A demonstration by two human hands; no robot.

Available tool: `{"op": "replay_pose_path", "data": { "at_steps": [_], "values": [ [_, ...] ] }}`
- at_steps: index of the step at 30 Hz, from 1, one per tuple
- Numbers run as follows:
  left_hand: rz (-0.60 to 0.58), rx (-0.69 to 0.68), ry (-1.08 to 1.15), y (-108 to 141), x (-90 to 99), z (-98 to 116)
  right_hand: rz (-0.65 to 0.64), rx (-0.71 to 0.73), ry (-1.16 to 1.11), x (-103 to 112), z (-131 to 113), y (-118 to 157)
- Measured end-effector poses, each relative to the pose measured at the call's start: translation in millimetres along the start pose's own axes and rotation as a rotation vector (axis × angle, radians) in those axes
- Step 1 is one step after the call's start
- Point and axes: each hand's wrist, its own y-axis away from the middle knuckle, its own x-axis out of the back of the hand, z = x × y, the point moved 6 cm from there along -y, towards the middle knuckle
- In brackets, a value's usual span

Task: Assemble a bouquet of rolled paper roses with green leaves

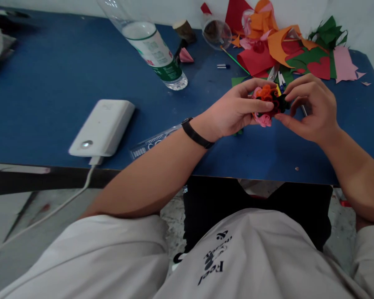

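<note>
The curled paper cluster (266, 94) mixes bright orange, pink, deep red and a green so dark it looks almost black. The paper scraps (276, 45) run through red, orange, pink and green. The tabletop (65, 74) is plain blue, the power bank (101, 124) white (its cable (89, 178) too). The bottle label (157, 54) pairs white with dark green. The person's pale grey shirt (262, 249) carries black lettering (208, 261); the wristband (195, 135) is solid black.

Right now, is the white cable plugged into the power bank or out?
Plugged in: the white cable ends in a plug meeting the near end of the power bank, no gap visible.
</note>
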Motion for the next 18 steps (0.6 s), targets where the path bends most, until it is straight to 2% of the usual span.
{"op": "replay_pose_path", "data": {
  "at_steps": [4, 7, 10, 13, 14, 18],
  "values": [
    [0.039, -0.001, 0.001, 2, -2.5, 3, 0.017, -0.018, 0.009, -1, 2, -1],
    [0.057, 0.003, 0.032, 3, -5.1, 5, -0.020, -0.001, 0.015, -3, 3, -2],
    [0.078, 0.009, 0.047, 4, -7.2, 6, -0.014, 0.098, 0.007, -3, 1, -3],
    [0.088, 0.027, 0.067, 6, -9.9, 8, 0.074, 0.273, 0.010, 1, -5, -1],
    [0.089, 0.032, 0.075, 6, -10.6, 9, 0.090, 0.288, 0.023, 2, -5, 0],
    [0.081, 0.030, 0.074, 6, -10.0, 11, 0.072, 0.128, 0.064, 0, 7, 2]
  ]
}}
